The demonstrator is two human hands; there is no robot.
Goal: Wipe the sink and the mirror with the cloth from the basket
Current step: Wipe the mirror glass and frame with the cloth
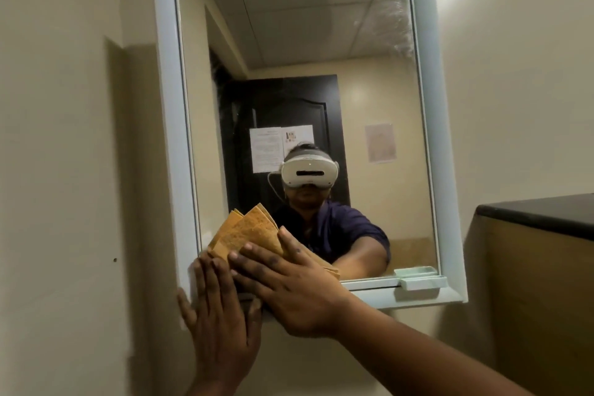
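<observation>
A mirror (308,42) in a white frame (167,106) hangs on the beige wall. An orange-tan folded cloth (247,231) lies flat against the glass at the mirror's lower left corner. My right hand (289,292) presses on the cloth with its fingers spread. My left hand (218,315) rests flat on the frame's lower left corner, fingers apart, just beside the right hand, holding nothing. The sink and the basket are out of view. The glass reflects a person in a dark shirt and a headset.
A small pale green tray (421,281) sits on the frame's bottom ledge at the right. A wooden cabinet with a dark top (540,212) stands to the right of the mirror. Streaks show on the glass at the upper right (395,10).
</observation>
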